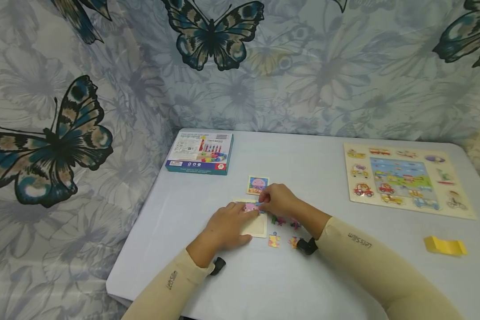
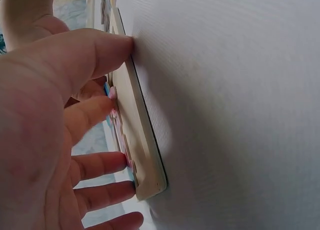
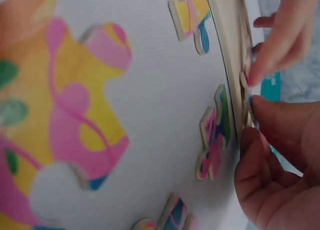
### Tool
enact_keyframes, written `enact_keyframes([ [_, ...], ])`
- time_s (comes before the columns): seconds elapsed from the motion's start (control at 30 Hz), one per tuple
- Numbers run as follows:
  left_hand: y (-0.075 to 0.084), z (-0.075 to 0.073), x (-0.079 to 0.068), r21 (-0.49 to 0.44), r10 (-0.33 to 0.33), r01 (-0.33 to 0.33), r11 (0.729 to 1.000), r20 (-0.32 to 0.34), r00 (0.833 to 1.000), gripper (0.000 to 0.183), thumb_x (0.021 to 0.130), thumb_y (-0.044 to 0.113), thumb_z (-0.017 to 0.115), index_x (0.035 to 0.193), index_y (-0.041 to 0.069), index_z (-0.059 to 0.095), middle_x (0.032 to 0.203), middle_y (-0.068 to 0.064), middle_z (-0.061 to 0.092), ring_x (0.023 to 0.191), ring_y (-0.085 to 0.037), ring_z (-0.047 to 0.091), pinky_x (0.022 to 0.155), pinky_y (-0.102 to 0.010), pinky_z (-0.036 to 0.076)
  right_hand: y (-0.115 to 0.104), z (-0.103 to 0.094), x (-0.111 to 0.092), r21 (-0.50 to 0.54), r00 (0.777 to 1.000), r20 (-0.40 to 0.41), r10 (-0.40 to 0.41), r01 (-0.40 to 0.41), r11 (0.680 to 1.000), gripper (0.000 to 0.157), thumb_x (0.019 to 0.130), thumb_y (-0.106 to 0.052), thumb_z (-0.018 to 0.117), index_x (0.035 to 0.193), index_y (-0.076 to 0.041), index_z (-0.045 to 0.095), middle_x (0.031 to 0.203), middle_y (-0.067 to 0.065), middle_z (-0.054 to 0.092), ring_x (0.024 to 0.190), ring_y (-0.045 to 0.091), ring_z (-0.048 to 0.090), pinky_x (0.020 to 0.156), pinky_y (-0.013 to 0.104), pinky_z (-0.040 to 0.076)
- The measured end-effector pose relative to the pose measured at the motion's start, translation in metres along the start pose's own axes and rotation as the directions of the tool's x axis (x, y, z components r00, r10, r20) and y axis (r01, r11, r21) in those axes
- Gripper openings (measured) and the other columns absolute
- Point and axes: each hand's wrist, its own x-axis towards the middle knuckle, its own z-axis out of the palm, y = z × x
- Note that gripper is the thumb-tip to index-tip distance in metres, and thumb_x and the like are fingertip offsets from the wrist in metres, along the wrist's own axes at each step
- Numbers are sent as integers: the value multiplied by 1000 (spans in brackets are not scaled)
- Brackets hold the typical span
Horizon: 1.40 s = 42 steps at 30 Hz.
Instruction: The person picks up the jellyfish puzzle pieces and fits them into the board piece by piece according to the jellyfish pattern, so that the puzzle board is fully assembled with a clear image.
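A small wooden puzzle tray (image 1: 257,230) lies flat on the table, its upper part filled with pink and blue pieces (image 1: 250,207). My left hand (image 1: 226,226) rests on it with extended fingers on the pieces, and its thumb (image 2: 112,49) touches the tray's edge. At the upper right corner of the tray, my right hand (image 1: 281,201) pinches a small puzzle piece (image 3: 253,112) between thumb and index finger; the fingers hide most of it. Loose pieces lie right of the tray, among them a yellow one (image 1: 274,240) and a pink and green one (image 3: 215,135).
A square picture card (image 1: 258,184) with a pink figure lies just beyond the tray. Farther back on the left is a flat box (image 1: 200,152). To the right lie a large vehicle puzzle board (image 1: 410,209) and a yellow curved block (image 1: 445,246).
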Motion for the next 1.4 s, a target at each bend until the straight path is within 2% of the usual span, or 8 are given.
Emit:
enact_keyframes([
  [0.2, 4, -3, 2, 30, -8, 8, 1000, 9, 1000, 69, 90, 55, 67, 154, 37, 46, 154, -4, 47, 138, -25, 45, 111, -47, 45, -3, -2, -1, -63, 1000, -12, -16, 15, 998, 7, 89, -15, 79, 92, -10, 74, 86, 0, 64, 79, 15, 58, 74, 28, 53],
  [0.43, 6, -5, 2, 22, -22, 21, 1000, 42, 999, 71, 90, 55, 69, 154, 39, 45, 152, -3, 46, 136, -24, 45, 110, -47, 44, -1, -5, 8, -60, 998, -12, 58, -59, 996, 15, 88, -26, 82, 86, -17, 70, 84, 1, 62, 78, 16, 56, 69, 28, 48],
  [0.6, 7, -5, 1, 24, -18, 17, 1000, 50, 999, 72, 90, 56, 68, 155, 36, 45, 154, -2, 45, 137, -24, 44, 110, -47, 45, 2, -6, 14, -51, 996, 15, 84, -83, 995, 17, 86, -25, 84, 86, -16, 70, 81, 1, 62, 75, 16, 56, 68, 27, 48],
  [0.9, 7, -7, 2, 40, -27, 25, 999, 53, 998, 72, 90, 56, 68, 155, 35, 45, 153, -3, 44, 137, -25, 44, 108, -48, 45, -2, -3, 14, -136, 999, 5, 47, -46, 990, 17, 87, -24, 82, 88, -16, 67, 79, -1, 61, 72, 15, 56, 67, 27, 47],
  [1.07, 5, -3, 2, 18, -20, 20, 1000, 29, 999, 72, 90, 56, 69, 155, 34, 45, 151, -3, 46, 136, -24, 45, 109, -47, 45, -3, -9, -4, -246, 999, 21, 38, -32, 969, 17, 89, -27, 79, 93, -14, 68, 86, 1, 62, 78, 17, 56, 73, 32, 51],
  [1.17, 1, 2, 0, -27, -16, 17, 999, 23, 1000, 77, 90, 55, 70, 158, 33, 40, 156, -2, 43, 140, -24, 43, 114, -48, 42, 1, -13, -21, -303, 996, 60, 65, -44, 952, 23, 85, -28, 83, 98, -14, 70, 93, 2, 62, 80, 18, 56, 76, 34, 52],
  [1.23, -3, 3, -1, -64, -18, 20, 998, 25, 1000, 80, 90, 55, 71, 159, 32, 36, 159, -2, 40, 144, -25, 39, 118, -48, 38, 4, -11, -32, -329, 996, 67, 55, -30, 944, 27, 83, -27, 85, 102, -14, 71, 95, 1, 60, 81, 18, 55, 77, 33, 52],
  [1.4, -13, 0, -13, -125, -18, 20, 992, 11, 1000, 77, 89, 50, 75, 156, 28, 43, 162, -3, 36, 149, -26, 34, 122, -49, 32, 11, -1, -49, -331, 1000, -8, -28, 23, 943, 23, 84, -21, 83, 103, -14, 72, 94, 0, 58, 87, 19, 52, 79, 34, 49],
])
